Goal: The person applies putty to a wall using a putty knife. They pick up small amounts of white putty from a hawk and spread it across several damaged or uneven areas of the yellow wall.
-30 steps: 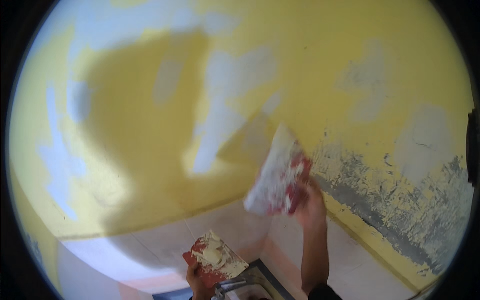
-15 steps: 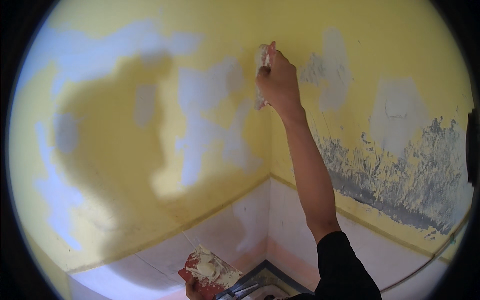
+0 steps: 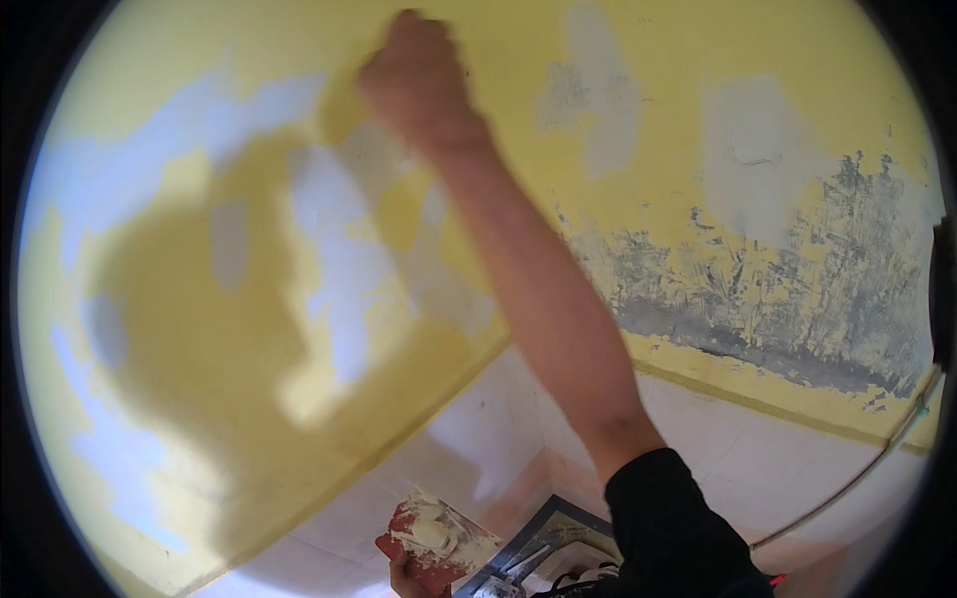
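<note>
Reaching up with the right hand [image 3: 419, 85] in front of the yellow wall [image 3: 503, 55], and holding low with the left hand [image 3: 403, 580] a red board [image 3: 433, 577] loaded with cream putty [image 3: 431, 535]. Probably in the step of spreading putty on the wall, among the pale patches [image 3: 334, 229]. Gripping the lower left side of the board with the left fingers clamped. Keeping the right fingers curled, but seen only from behind and a little blurred: not possible to tell if clamped on a tool, or if touching the wall. By judgement, calling next for flat, even pressure along the wall, and for a level board, so as not to drop the heap. Showing no clear container; only the board, with putty heaped near the middle and smeared toward the far edges. To the right of the board, some grey objects [image 3: 498, 584], cut by the lower border; impossible to name, or to look inside.
</note>
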`<state>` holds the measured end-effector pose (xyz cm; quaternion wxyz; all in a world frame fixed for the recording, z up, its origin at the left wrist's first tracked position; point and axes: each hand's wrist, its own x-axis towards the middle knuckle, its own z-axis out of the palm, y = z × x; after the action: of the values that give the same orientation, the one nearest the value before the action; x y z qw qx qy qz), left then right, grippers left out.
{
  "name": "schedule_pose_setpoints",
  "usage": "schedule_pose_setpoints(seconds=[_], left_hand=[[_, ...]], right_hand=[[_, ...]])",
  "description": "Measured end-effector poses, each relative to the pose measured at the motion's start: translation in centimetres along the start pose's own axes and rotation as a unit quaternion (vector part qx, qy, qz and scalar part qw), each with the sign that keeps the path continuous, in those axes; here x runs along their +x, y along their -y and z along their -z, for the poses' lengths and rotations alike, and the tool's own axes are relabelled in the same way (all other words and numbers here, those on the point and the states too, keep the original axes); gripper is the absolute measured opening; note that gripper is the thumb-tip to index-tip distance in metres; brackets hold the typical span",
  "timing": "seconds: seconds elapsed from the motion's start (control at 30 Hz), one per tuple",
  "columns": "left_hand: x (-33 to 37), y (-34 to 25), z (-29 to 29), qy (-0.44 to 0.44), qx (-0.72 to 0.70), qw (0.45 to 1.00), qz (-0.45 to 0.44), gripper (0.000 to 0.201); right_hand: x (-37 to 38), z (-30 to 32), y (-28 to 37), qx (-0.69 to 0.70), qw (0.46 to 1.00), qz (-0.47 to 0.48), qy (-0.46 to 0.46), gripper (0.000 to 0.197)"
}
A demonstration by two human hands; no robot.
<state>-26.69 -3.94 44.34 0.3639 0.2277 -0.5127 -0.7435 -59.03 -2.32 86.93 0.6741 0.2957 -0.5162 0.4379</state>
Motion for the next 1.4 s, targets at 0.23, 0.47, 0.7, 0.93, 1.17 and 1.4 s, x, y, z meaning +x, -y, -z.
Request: schedule_pose_setpoints(seconds=[0.23, 0.47, 0.7, 0.93, 1.17, 1.4], left_hand=[[1.9, 1.9, 3.0, -0.027, -0.100, 0.990, 0.097, 0.037], [3.6, 6.1, 8.2, -0.080, -0.199, 0.961, 0.173, 0.046], [2.1, 4.4, 4.9, -0.092, -0.117, 0.986, 0.076, 0.047], [1.0, 0.9, 1.4, -0.079, -0.121, 0.984, 0.106, 0.040], [1.2, 2.2, 1.1, -0.080, -0.158, 0.982, 0.071, 0.037], [0.9, 4.8, 2.2, -0.088, -0.078, 0.993, 0.030, 0.044]], right_hand=[[-0.6, 0.1, -4.9, 0.028, 0.936, -0.236, 0.259, 0.015], [-0.4, -4.8, 6.9, -0.084, 0.928, -0.052, 0.359, 0.017], [3.6, 5.6, 2.8, 0.184, 0.917, -0.136, 0.328, 0.048], [2.1, 4.7, -4.7, 0.099, 0.965, -0.043, 0.239, 0.030], [-4.5, 1.1, -5.3, 0.088, 0.973, 0.100, 0.190, 0.048], [-10.1, 1.0, -9.5, 0.113, 0.938, 0.221, 0.241, 0.057]])
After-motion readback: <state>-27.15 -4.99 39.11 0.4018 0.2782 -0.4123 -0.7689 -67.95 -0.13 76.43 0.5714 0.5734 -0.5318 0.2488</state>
